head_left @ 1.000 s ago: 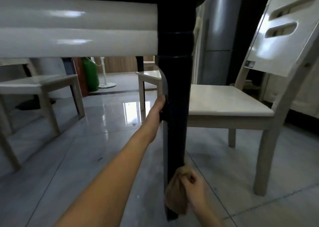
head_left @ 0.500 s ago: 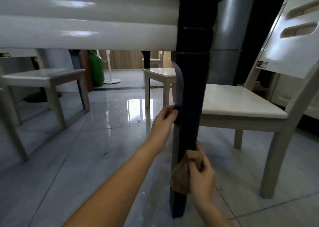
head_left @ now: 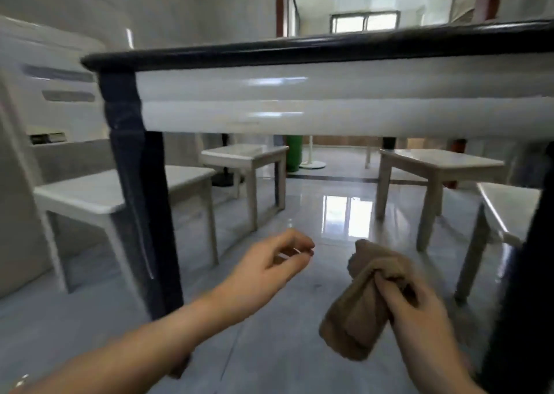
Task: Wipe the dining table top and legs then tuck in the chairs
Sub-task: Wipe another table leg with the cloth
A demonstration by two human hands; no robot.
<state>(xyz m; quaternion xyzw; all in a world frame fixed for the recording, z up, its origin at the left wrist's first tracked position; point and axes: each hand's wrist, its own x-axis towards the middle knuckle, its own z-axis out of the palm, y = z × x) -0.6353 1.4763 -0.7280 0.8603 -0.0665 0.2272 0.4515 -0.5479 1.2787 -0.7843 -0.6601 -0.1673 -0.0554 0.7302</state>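
Note:
I look from low down at the dining table, with its dark top edge and white apron. A dark table leg stands at the left and another dark leg at the right edge. My right hand grips a bunched brown cloth in the air between the two legs, touching neither. My left hand hovers to the right of the left leg with fingers loosely curled and holds nothing.
White chairs stand around the table: one chair behind the left leg, a chair further back, a chair at the back right and a chair by the right leg. Glossy grey floor tiles lie below.
The view swung to another side of the table. My left hand let go of the leg it held. My right hand lifted the cloth off that leg.

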